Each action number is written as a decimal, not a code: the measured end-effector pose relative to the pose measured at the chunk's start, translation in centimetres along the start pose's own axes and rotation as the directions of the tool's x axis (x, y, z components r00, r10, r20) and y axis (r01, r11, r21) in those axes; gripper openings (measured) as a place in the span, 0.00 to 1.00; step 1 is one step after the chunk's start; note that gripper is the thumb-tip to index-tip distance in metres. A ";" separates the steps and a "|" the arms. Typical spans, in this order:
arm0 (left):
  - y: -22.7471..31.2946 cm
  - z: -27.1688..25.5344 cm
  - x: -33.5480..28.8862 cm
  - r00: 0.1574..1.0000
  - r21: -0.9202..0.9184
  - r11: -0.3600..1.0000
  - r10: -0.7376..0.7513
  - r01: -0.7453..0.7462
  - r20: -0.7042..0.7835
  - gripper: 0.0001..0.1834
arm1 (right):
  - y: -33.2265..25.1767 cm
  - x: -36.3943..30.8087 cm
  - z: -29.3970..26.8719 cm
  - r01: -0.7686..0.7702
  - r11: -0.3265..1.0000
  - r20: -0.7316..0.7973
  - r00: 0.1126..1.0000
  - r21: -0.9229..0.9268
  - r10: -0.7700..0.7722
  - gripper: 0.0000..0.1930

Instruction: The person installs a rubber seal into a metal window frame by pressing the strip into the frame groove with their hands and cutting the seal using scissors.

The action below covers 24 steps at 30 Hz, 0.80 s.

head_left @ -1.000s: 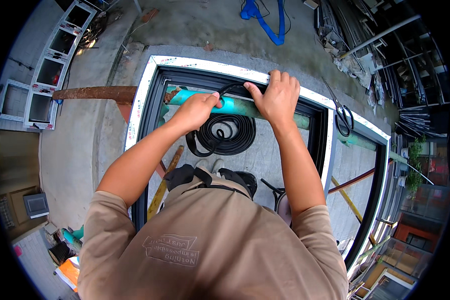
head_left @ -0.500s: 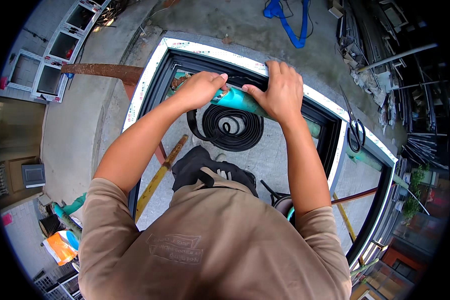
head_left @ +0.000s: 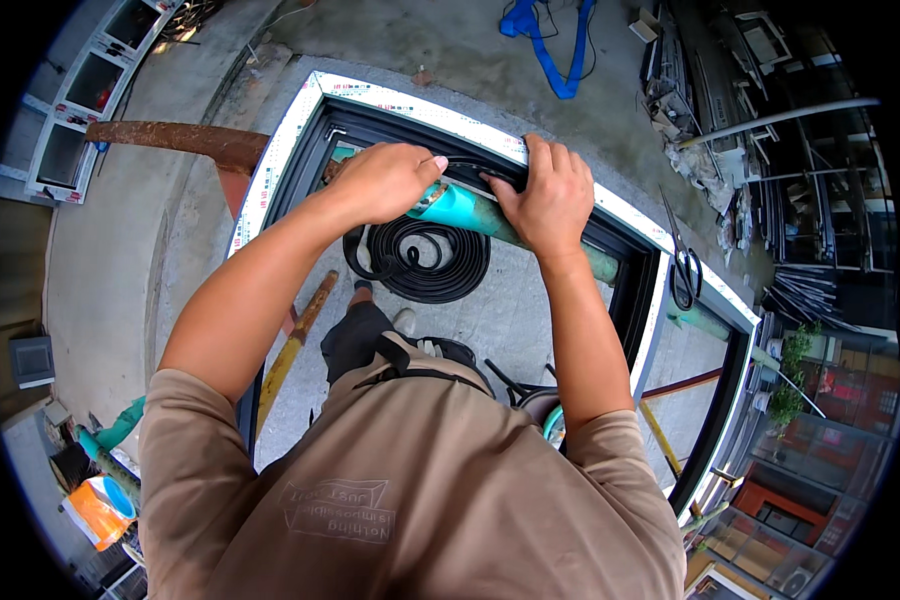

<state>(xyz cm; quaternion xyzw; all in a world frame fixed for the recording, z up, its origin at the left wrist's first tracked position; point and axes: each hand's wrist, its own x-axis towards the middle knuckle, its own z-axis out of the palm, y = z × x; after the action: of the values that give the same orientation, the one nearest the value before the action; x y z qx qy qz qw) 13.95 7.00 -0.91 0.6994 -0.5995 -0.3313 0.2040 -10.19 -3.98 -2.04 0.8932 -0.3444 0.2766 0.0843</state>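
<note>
Black strip (head_left: 467,163) spans the hands at upper centre; the left hand (head_left: 388,182) pinches it, while the right hand (head_left: 550,200), thumb spread from fingers, clasps the frame (head_left: 410,107).

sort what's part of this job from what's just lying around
In the job:
left hand, pinching black strip
right hand, on the frame
coil below, likely
scissors, probably

Lying about, it seems:
blue strap
grey bars
</note>
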 end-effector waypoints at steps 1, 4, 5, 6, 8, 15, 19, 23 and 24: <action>0.1 0.0 0.1 1.000 -0.010 1.000 -0.006 0.006 -0.011 0.31 | 0.1 0.1 0.0 0.007 1.000 0.001 1.000 -0.007 -0.007 0.38; 0.0 0.2 0.1 0.998 -0.003 1.000 -0.004 0.004 -0.058 0.31 | -0.2 0.1 -0.1 0.005 1.000 0.012 1.000 -0.005 -0.005 0.36; -0.1 0.4 0.2 0.997 0.002 1.000 0.000 0.000 -0.076 0.31 | -0.2 0.2 -0.2 -0.003 1.000 0.024 1.000 -0.008 0.004 0.36; -0.3 0.6 0.3 0.996 0.008 1.000 0.009 -0.009 -0.091 0.31 | -0.3 0.2 -0.3 -0.012 1.000 0.037 0.999 -0.011 0.012 0.35; -0.4 0.8 0.3 0.992 0.021 0.999 0.033 -0.031 -0.124 0.31 | 0.0 0.4 -0.7 0.005 1.000 0.080 0.997 0.022 -0.007 0.36; -0.4 0.9 0.1 0.997 -0.010 1.000 -0.003 0.002 -0.074 0.32 | 3.2 -2.3 -2.3 0.001 0.999 0.070 0.998 -0.038 0.002 0.40; -0.2 0.9 0.2 0.998 -0.031 0.999 -0.033 0.031 -0.044 0.33 | 3.5 -2.3 -2.3 -0.014 1.000 0.085 0.996 -0.026 0.016 0.40; -0.3 1.1 0.3 0.996 -0.058 0.997 -0.051 0.047 -0.068 0.34 | 1.7 -1.0 -3.5 -0.104 0.992 0.216 0.969 -0.070 0.117 0.42; -0.3 1.1 0.4 0.996 -0.055 0.997 -0.051 0.047 -0.074 0.34 | 0.9 -0.7 -3.5 -0.101 0.994 0.245 0.963 -0.044 0.109 0.44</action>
<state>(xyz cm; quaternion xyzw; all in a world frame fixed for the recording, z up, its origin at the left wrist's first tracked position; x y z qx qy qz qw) 13.33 6.82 -1.96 0.7204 -0.5650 -0.3254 0.2366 -12.73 -3.13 0.46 0.8997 -0.4034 0.1620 0.0399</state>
